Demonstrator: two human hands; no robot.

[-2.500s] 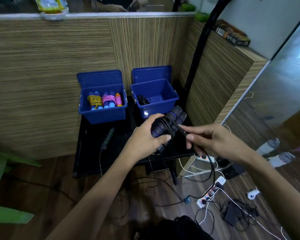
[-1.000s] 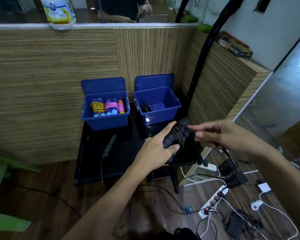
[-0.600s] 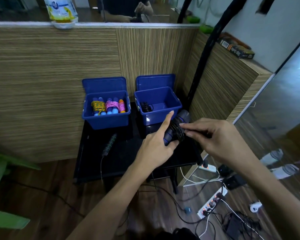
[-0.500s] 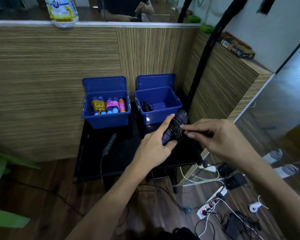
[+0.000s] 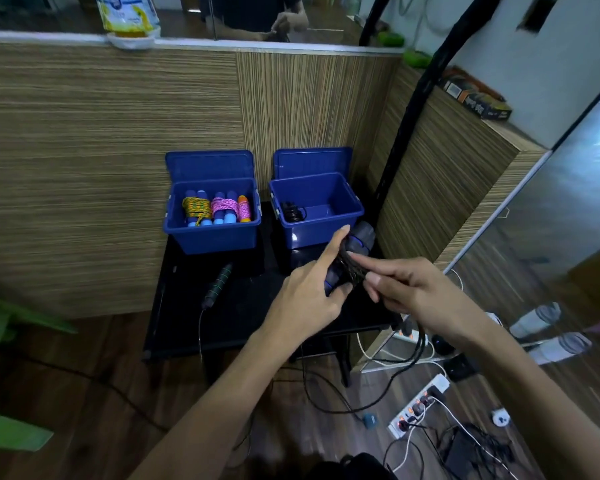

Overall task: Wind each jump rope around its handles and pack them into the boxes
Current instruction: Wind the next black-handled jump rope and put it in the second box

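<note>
Wall panelling (image 5: 118, 133): striped wood grain, stood behind and to the right of the work area; ledge on top carried a white and yellow pouch (image 5: 127, 13) at the left end.
Floor (image 5: 84, 393): dark wood boards; power strip (image 5: 418, 405) and tangled cables at lower right.
Table (image 5: 243, 317): low, black, set against the panelling; bore both boxes and one loose handle.
Left box (image 5: 212, 237): blue, lid stood open behind; held wound ropes side by side, one yellow (image 5: 196, 207), one pink (image 5: 225, 206), plus an orange-ended handle at the right wall.
Right box (image 5: 321, 230): blue, lid open, just beside the left box; held one small black coil (image 5: 293, 213) at its left inner wall, the remainder of the floor bare.
Left hand (image 5: 312, 292): gripped the lower end of the black handles from the left, thumb curled under, index finger laid straight along the bundle and pointed at the right box.
Right hand (image 5: 416, 289): index finger extended across the wound turns, remaining fingers curled narrow around the black cord; exact pinch point not discernible.
Black handles (image 5: 359, 242): paired, dark with blue rings, held tilted in the air over the table's right front, just before the right box; several cord turns wrapped round the middle.
Black cord (image 5: 414, 355): trailed slack from under the right hand down toward the floor.
Loose handle (image 5: 220, 282): dark green, lay on the table in front of the left box, thin cord running off the front edge.
</note>
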